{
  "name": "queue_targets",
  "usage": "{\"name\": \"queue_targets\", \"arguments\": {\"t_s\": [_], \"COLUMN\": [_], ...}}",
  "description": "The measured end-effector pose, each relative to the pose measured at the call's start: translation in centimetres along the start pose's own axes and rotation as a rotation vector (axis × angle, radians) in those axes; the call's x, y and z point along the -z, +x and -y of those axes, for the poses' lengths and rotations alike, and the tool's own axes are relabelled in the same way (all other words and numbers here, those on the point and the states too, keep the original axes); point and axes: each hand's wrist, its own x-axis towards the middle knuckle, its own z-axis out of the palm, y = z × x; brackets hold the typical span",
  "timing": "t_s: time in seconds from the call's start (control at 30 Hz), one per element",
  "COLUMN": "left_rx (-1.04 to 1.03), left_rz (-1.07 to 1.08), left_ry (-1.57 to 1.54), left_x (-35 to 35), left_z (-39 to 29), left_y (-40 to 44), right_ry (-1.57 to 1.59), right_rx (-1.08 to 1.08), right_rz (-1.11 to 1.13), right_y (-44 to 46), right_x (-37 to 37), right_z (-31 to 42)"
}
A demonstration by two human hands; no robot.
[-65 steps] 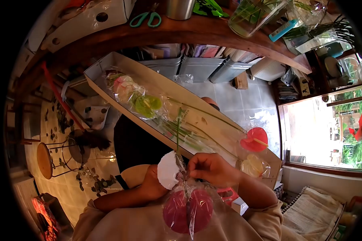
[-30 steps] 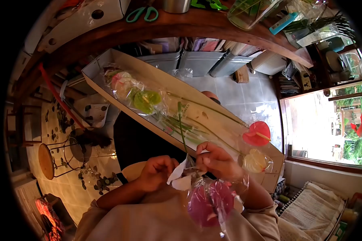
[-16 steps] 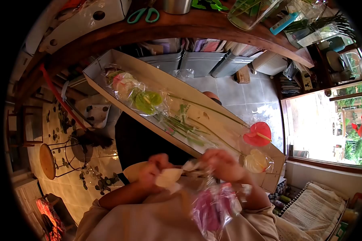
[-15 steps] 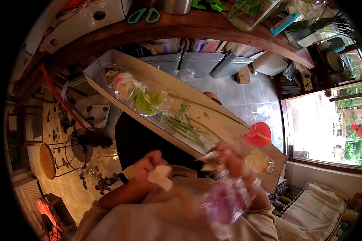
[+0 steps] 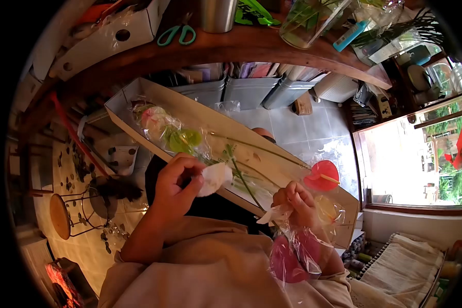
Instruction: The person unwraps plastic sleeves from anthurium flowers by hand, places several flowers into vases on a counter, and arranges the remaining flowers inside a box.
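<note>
My left hand (image 5: 177, 185) is raised and pinches a small white piece of soft paper or wadding (image 5: 216, 179) between thumb and fingers. My right hand (image 5: 296, 203) grips the stem of a pink anthurium (image 5: 292, 256) in a clear plastic sleeve; its bloom hangs toward my body and its green stem (image 5: 246, 187) points up and away. Under both hands, a long cardboard box (image 5: 210, 114) lies slanted across my lap. In it are a green anthurium (image 5: 184, 139) and a pinkish bloom (image 5: 154, 119), both wrapped in plastic, a red anthurium (image 5: 323, 175) and a cream one (image 5: 327, 209).
A wooden counter (image 5: 231, 49) curves ahead, bearing green-handled scissors (image 5: 177, 36), a metal cup (image 5: 219, 15) and a glass vase (image 5: 310, 25). Grey bins (image 5: 249, 92) stand beneath it. A stool (image 5: 60, 215) is at left, and a cloth-covered surface (image 5: 400, 272) at right.
My left hand has risen and moved away from my body with the white piece. The pink flower's stem now stands out above my right hand, and that hand has shifted slightly.
</note>
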Motion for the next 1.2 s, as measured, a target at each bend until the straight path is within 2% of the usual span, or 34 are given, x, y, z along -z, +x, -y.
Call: {"name": "queue_targets", "arguments": {"t_s": [0.03,0.07,0.17,0.2,0.23,0.27,0.43,0.53,0.63,0.77,0.83,0.9,1.03,1.1,1.13,1.2], "left_rx": [-0.072,-0.339,-0.490,-0.577,-0.568,-0.560,-0.461,-0.440,-0.269,-0.401,-0.356,-0.233,-0.535,-0.701,-0.714,-0.762], "left_rz": [-0.005,-0.066,-0.067,0.003,0.037,0.070,0.088,0.198,0.187,0.349,0.351,0.171,-0.343,-0.443,-0.530,-0.740], "left_ry": [0.076,0.420,0.624,0.699,0.720,0.741,0.734,0.660,0.649,0.734,0.517,0.290,0.410,0.178,0.298,0.564], "left_x": [0.1,0.0,-1.1,-1.1,-0.9,-0.8,0.6,2.0,1.9,1.6,2.3,3.3,6.4,9.3,11.5,15.5], "left_z": [0.0,-0.4,0.9,1.9,2.5,2.9,2.1,1.7,2.5,2.2,2.1,1.3,-2.4,-7.1,-9.1,-13.3], "left_y": [0.6,1.0,0.2,0.4,0.0,-0.5,-0.9,-0.4,0.1,0.8,1.0,1.3,6.5,11.0,13.2,17.5], "right_ry": [0.022,0.042,0.088,0.095,0.101,-0.042,-0.053,-0.057,-0.043,-0.056,0.009,0.024,-0.048,-0.067,0.018,-0.009], "right_rx": [0.008,0.034,0.074,0.073,0.072,0.063,0.086,0.086,0.064,0.070,0.098,0.119,0.097,0.102,0.098,0.122], "right_rz": [0.005,0.004,0.000,-0.002,-0.003,-0.064,-0.112,-0.105,-0.132,-0.184,-0.108,-0.120,-0.153,-0.141,-0.118,-0.129], "right_y": [-0.1,-0.1,-0.1,0.1,0.2,0.5,0.5,0.7,0.6,0.5,0.6,0.6,0.7,0.7,0.6,0.5], "right_x": [-0.1,0.2,1.0,1.2,1.4,1.6,2.5,2.9,2.9,2.1,2.8,2.8,3.6,4.0,3.5,4.0], "right_z": [0.1,0.1,0.2,0.3,0.5,0.7,0.4,0.3,0.2,0.4,0.6,0.4,0.3,0.3,0.4,-0.1]}}
